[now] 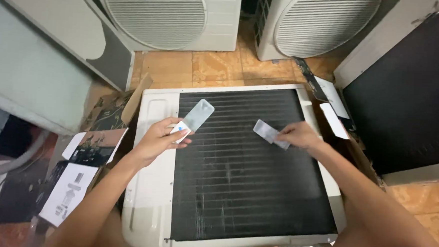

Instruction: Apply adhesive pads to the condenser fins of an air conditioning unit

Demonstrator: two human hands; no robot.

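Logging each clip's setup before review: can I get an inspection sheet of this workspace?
Surface: white unit lying flat on the tiled floor, its dark fin grille facing up.
Job's things: grey strip in the left hand; second strip under the right fingers, on the grille.
Clutter: cardboard box, leaflet, loose labels.
Grippers: left hand grips its strip; right hand pinches the other.
Cables: nothing seen.
Surroundings: two fan units behind, a dark panel at right.

The strip (198, 114) in the left hand (159, 141) looks like smooth, translucent plastic film, faintly glossy. The air conditioner unit (150, 185) has a matt white casing around dull, dark, finely ribbed fins (246, 190). Floor tiles (217, 66) shine slightly.
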